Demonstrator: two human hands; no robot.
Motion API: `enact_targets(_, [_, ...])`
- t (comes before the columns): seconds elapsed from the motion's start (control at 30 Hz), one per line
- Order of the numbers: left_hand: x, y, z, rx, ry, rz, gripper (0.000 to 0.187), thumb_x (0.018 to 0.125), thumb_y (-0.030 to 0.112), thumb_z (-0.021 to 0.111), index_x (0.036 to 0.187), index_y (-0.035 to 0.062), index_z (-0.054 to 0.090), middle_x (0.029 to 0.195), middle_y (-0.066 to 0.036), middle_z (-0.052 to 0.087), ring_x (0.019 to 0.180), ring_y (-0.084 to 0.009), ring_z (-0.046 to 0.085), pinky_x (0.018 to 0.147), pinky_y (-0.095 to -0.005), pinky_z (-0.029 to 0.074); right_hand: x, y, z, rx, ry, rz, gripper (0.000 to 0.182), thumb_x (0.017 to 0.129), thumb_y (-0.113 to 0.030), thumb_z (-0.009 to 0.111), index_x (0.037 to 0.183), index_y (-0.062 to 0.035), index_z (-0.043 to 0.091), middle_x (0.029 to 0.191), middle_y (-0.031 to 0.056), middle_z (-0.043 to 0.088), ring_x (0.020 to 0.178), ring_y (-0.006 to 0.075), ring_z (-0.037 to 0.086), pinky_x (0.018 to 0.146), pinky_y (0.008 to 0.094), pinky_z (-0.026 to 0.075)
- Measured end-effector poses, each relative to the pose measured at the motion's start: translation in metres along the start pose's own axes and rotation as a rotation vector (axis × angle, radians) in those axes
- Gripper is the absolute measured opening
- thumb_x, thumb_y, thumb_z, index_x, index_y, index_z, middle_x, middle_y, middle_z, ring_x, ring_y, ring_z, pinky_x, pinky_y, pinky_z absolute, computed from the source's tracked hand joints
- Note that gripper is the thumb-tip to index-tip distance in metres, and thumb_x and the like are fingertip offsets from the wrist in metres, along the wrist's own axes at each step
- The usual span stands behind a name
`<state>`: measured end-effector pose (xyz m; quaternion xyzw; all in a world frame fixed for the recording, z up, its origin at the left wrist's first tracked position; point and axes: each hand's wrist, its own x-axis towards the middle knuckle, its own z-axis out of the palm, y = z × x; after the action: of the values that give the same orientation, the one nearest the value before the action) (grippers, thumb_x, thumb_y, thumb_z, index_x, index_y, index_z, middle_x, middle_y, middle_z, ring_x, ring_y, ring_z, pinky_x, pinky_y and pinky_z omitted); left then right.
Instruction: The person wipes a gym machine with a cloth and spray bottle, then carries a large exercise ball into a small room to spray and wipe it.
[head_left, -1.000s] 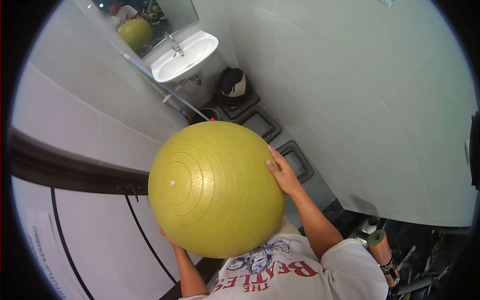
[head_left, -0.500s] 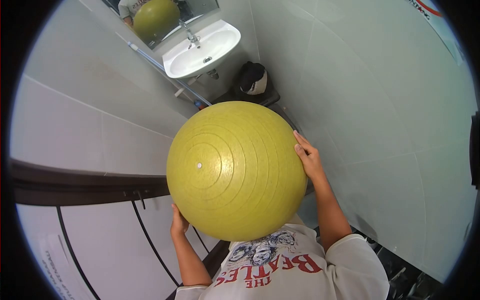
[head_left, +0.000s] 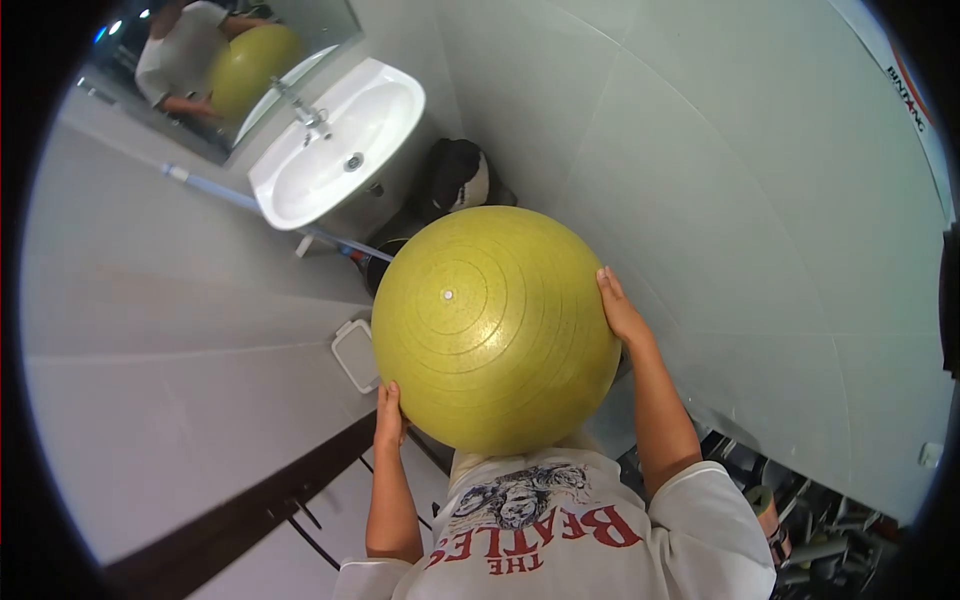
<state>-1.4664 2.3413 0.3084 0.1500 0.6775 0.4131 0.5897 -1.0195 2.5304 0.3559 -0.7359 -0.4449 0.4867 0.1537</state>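
A big yellow-green exercise ball (head_left: 500, 340) with ringed ridges and a white plug is held out in front of my body. My left hand (head_left: 391, 415) presses on its lower left side. On the upper right side lies my right hand (head_left: 620, 308), fingers along the curved surface. The ball hides parts of both palms and most of the floor beneath it. It sits close to the printed white T-shirt (head_left: 590, 500) that I wear.
Ahead is a white washbasin (head_left: 390, 105) with a tap, under a mirror (head_left: 190, 110). A blue pole (head_left: 225, 192) leans beside it. A black-and-beige item (head_left: 455, 175) stands in the corner. Tiled walls flank me; a dark frame (head_left: 230, 510) is lower left.
The view has turned, so the basin and mirror sit further left and lower. The ball, still between both hands, appears slightly further right, its white plug shifted up and right.
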Motion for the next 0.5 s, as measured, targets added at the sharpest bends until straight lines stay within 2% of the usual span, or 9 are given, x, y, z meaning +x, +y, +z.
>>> enact_targets(0.07, [0.023, -0.006, 0.007, 0.092, -0.009, 0.035, 0.083, 0.101, 0.057, 0.056, 0.163, 0.012, 0.023, 0.156, -0.019, 0.041, 0.139, -0.0346, 0.045, 0.102, -0.0492, 0.049, 0.014, 0.011, 0.003, 0.057, 0.01, 0.057, 0.087, 0.1, -0.073, 0.03, 0.164, -0.0153, 0.023, 0.167, 0.0185, 0.027, 0.156, 0.0365, 0.022, 0.125, 0.0434, 0.02])
enact_targets(0.13, [0.058, -0.021, -0.003, 0.226, -0.135, 0.09, 0.086, 0.098, 0.063, 0.056, 0.162, 0.0141, 0.026, 0.159, -0.018, 0.039, 0.138, -0.0374, 0.048, 0.097, -0.0524, 0.053, 0.016, 0.029, 0.008, 0.148, 0.052, 0.057, 0.085, 0.102, -0.071, 0.031, 0.164, -0.0141, 0.022, 0.168, 0.018, 0.026, 0.156, 0.0353, 0.021, 0.125, 0.0426, 0.02])
enact_targets(0.2, [0.072, -0.017, -0.004, 0.292, -0.196, 0.034, 0.095, 0.093, 0.063, 0.066, 0.163, 0.0129, 0.025, 0.159, -0.02, 0.039, 0.14, -0.0349, 0.046, 0.101, -0.0474, 0.051, 0.007, 0.034, 0.006, 0.258, 0.074, 0.091, 0.083, 0.103, -0.068, 0.031, 0.164, -0.0119, 0.024, 0.167, 0.0165, 0.028, 0.155, 0.033, 0.024, 0.125, 0.0413, 0.021])
enact_targets(0.3, [0.082, 0.006, 0.014, 0.472, -0.275, -0.106, 0.104, 0.088, 0.069, 0.067, 0.164, 0.0159, 0.02, 0.16, -0.021, 0.036, 0.138, -0.0395, 0.046, 0.098, -0.0551, 0.052, 0.023, 0.077, 0.011, 0.486, 0.065, 0.146, 0.078, 0.105, -0.063, 0.034, 0.163, -0.0117, 0.026, 0.166, 0.0153, 0.031, 0.154, 0.0304, 0.027, 0.124, 0.0402, 0.024])
enact_targets(0.4, [0.1, 0.01, 0.028, 0.169, -0.444, -0.369, 0.111, 0.086, 0.073, 0.066, 0.165, 0.0202, 0.009, 0.163, -0.022, 0.029, 0.141, -0.0457, 0.041, 0.094, -0.0647, 0.053, 0.037, 0.113, 0.013, 0.661, 0.093, 0.17, 0.073, 0.106, -0.057, 0.037, 0.161, -0.0098, 0.031, 0.163, 0.0146, 0.036, 0.15, 0.0291, 0.034, 0.121, 0.0391, 0.029])
enact_targets(0.43, [0.107, 0.005, 0.035, 0.203, -0.453, -0.439, 0.113, 0.088, 0.071, 0.065, 0.164, 0.0187, -0.001, 0.164, -0.025, 0.023, 0.144, -0.0497, 0.035, 0.094, -0.0717, 0.05, 0.035, 0.123, 0.014, 0.695, 0.105, 0.191, 0.072, 0.106, -0.056, 0.038, 0.161, -0.0091, 0.032, 0.162, 0.0145, 0.037, 0.148, 0.0289, 0.036, 0.12, 0.039, 0.03])
enact_targets(0.5, [0.108, -0.002, 0.059, 0.295, -0.357, -0.446, 0.113, 0.089, 0.068, 0.065, 0.164, 0.0157, -0.001, 0.164, -0.027, 0.021, 0.146, -0.0494, 0.033, 0.094, -0.0713, 0.051, 0.04, 0.136, 0.016, 0.728, 0.125, 0.24, 0.069, 0.107, -0.053, 0.039, 0.159, -0.0077, 0.035, 0.161, 0.0146, 0.039, 0.146, 0.0283, 0.039, 0.119, 0.0384, 0.032])
